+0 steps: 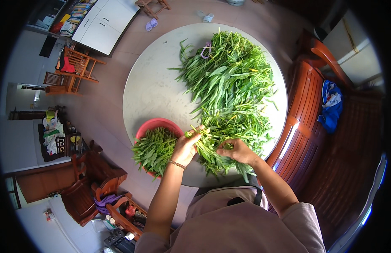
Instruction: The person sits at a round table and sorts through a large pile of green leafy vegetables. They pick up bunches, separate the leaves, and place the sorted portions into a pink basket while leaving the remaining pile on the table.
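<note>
My left hand (186,147) holds a bunch of long-leaved green vegetable stems (205,146), their pale cut ends near my thumb. To its right, my right hand (236,151) has its fingers closed on the leafy part of the bunch. Beyond both hands a large heap of the same leafy greens (227,76) spreads over the right side of a round pale table (151,82). A purple tie (206,50) lies on the heap's far left part. Just left of my left hand, a red plastic basket (157,120) is full of leafy greens (157,147).
A slatted wooden bench (301,95) with a blue garment (331,106) stands close along the table's right. Carved wooden chairs (97,174) are at lower left. Beyond the table lie slippers (151,24) and a wooden stool (152,8), with a white cabinet (104,28) at upper left.
</note>
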Tool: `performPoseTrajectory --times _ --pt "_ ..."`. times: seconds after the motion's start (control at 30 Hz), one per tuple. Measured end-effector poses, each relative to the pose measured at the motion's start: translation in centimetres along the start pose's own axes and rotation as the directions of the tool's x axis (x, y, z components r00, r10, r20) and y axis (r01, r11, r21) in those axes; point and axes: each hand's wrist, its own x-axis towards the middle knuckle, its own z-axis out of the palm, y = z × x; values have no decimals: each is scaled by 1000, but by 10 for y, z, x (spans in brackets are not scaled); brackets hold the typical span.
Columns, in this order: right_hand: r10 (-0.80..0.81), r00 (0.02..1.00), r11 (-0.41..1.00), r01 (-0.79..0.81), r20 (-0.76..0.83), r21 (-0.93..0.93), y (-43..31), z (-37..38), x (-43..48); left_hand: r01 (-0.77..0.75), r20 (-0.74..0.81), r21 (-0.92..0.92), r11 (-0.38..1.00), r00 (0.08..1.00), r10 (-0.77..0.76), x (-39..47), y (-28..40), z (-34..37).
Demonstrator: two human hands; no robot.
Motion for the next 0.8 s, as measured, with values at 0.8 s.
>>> performPoseTrajectory --times 0.8 --pt "-294 902 945 323 -315 44 -13 4 25 0 101 185 983 995 -19 -3 -15 4"
